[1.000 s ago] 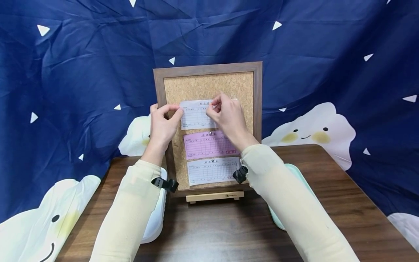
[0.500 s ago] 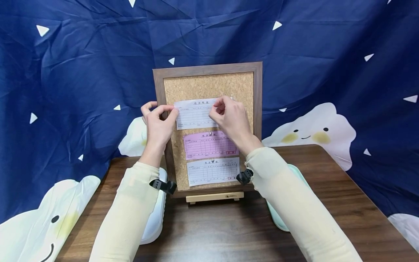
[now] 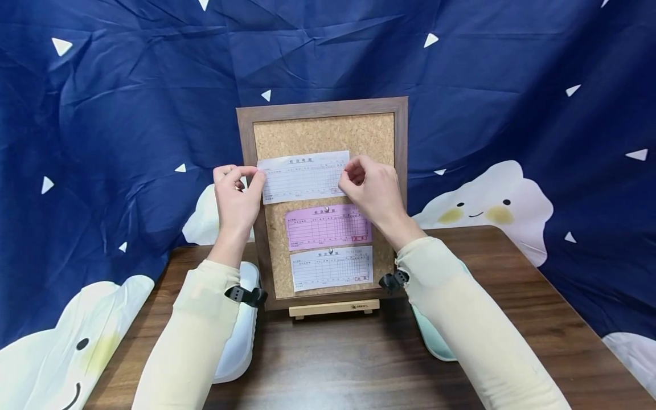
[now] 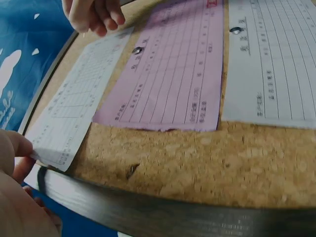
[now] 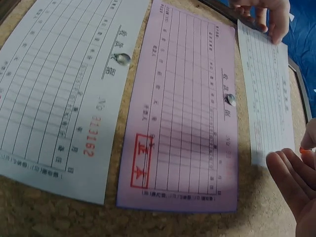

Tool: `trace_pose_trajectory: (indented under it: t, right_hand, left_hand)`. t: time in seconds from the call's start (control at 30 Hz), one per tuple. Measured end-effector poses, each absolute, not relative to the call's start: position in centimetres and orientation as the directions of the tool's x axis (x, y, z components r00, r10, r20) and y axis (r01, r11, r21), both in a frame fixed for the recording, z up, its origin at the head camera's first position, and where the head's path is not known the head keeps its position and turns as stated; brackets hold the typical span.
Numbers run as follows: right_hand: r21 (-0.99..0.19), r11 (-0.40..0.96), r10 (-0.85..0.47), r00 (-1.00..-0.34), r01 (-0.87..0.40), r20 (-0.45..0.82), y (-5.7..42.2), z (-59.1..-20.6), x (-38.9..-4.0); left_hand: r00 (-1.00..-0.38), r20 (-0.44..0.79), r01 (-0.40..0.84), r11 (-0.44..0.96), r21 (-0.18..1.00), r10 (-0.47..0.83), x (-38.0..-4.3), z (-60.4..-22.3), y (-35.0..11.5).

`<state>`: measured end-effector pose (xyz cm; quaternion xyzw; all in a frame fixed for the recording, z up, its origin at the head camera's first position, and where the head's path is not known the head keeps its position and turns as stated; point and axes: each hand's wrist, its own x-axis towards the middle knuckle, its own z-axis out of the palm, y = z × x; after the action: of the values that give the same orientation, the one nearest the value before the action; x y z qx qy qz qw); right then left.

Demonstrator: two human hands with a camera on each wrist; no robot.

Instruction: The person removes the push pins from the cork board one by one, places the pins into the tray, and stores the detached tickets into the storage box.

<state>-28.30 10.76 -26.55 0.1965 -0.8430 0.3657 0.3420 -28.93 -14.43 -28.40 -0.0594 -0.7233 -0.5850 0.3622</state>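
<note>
A white printed receipt slip [image 3: 302, 177] lies across the upper part of a framed corkboard [image 3: 323, 134], its left end overlapping the frame's inner edge. My left hand [image 3: 238, 196] pinches that left end between thumb and forefinger. At the slip's right end is my right hand [image 3: 376, 191], thumb and forefinger together. In the right wrist view they pinch a small orange-red piece [image 5: 302, 149], mostly hidden by the fingers. Below hang a pink slip [image 3: 328, 230] and another white slip [image 3: 333, 270], each with a clear pin [image 5: 230, 99] at its top middle.
The board leans on a small wooden easel [image 3: 334, 308] on a dark wooden table [image 3: 318, 364]. A pale blue-white tray [image 3: 233, 353] is partly under my left arm, and a mint green tray [image 3: 435, 341] under my right. Blue cloth [image 3: 461, 68] hangs behind.
The top white slip has slid left across the cork, with my left hand moving along with it. My right hand has moved slightly right, uncovering the slip's right part. The lower slips stay put.
</note>
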Motion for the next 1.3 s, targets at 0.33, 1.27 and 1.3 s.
trace_pose_trajectory:
  t: [0.33, 1.27, 1.3]
  right_hand:
    - [-0.389, 0.64, -0.111, -0.581, -0.662, 0.806, 11.5, -27.1, -28.3]
    - [-0.417, 0.609, -0.015, -0.536, -0.675, 0.844, 16.0, -28.1, -27.4]
    - [-0.419, 0.612, -0.013, -0.539, -0.671, 0.842, 16.1, -28.2, -27.3]
  left_hand:
    - [-0.728, 0.574, 0.51, 0.263, 0.819, -0.375, -28.2, -28.2, -15.5]
    - [-0.725, 0.593, 0.541, 0.242, 0.805, -0.352, -26.6, -29.0, -17.5]
    - [-0.725, 0.59, 0.538, 0.242, 0.807, -0.356, -26.6, -29.0, -17.6]
